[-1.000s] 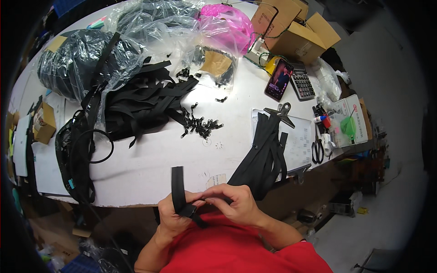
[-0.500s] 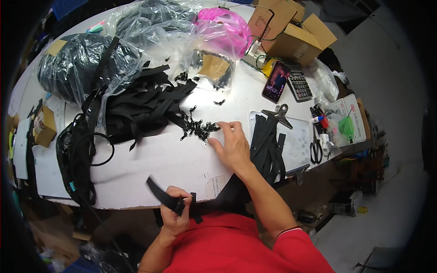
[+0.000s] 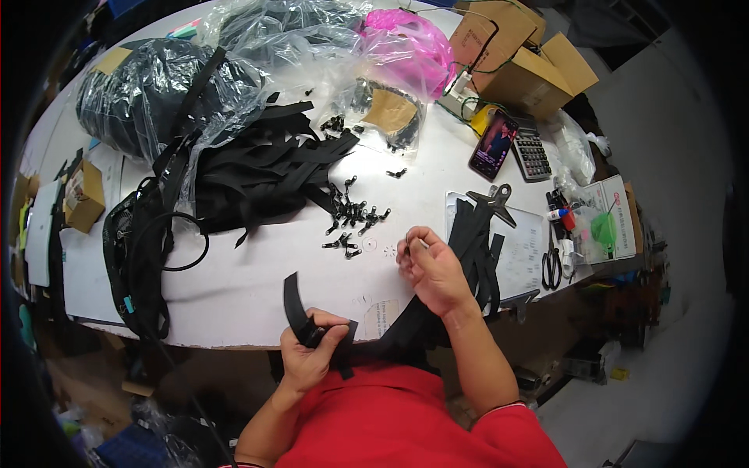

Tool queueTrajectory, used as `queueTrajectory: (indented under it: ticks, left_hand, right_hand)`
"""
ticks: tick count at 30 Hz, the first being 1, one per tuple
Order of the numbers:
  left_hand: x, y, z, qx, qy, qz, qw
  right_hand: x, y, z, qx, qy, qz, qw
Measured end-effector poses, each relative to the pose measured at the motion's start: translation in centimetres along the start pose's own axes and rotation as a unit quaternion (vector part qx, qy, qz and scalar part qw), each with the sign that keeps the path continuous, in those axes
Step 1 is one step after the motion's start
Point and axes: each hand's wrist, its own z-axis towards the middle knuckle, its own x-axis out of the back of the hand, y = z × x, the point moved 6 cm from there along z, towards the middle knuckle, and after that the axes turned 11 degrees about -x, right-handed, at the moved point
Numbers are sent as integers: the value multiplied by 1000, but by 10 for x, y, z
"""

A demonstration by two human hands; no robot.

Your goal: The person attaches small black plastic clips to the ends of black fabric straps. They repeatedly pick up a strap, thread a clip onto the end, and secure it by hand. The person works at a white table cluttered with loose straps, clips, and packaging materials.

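Note:
My left hand (image 3: 306, 359) is closed on a black zipper tape (image 3: 293, 303) near the front edge of the table. One end of the tape stands up above the fist, and another piece shows beside the thumb. Fingers pinched, my right hand (image 3: 437, 273) hovers over the table with a small dark piece at its fingertips. It looks like a zipper slider (image 3: 407, 249), mostly hidden by the fingers. Several black zipper sliders (image 3: 355, 212) lie scattered on the white tabletop, left of that hand. Behind them spreads a heap of black zipper tapes (image 3: 261, 175).
More black tapes (image 3: 470, 249) lie across a clipboard (image 3: 521, 242) on the right. Beyond it are a phone (image 3: 493, 146), a calculator (image 3: 533, 154) and scissors (image 3: 551, 267). Plastic-wrapped bundles (image 3: 144, 97), a pink bag (image 3: 406, 51) and a cardboard box (image 3: 538, 78) line the back.
My right hand has lifted from the slider pile and drawn back right, fingers now pinched. Some sliders have spread toward me. My left hand has turned slightly with the tape, which stands more upright.

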Motion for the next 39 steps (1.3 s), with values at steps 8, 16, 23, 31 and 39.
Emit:
queueTrajectory:
  ticks: [8,16,23,31,39]
  left_hand:
    - [-14,-7,3,61,-38,-18,997]
    - [-34,-6,3,109,-33,-63,992]
    - [-39,-5,5,109,-39,-76,990]
    - [-37,-9,3,95,-34,-56,993]
    - [-37,-8,3,106,-35,-70,991]
  right_hand:
    - [-16,34,-37,-73,-139,148,976]
    - [-14,56,-48,-108,-141,211,961]
    - [-13,66,-56,-130,-97,273,948]
    - [-4,69,-54,-104,-4,273,957]
    - [-1,68,-56,-59,0,221,973]
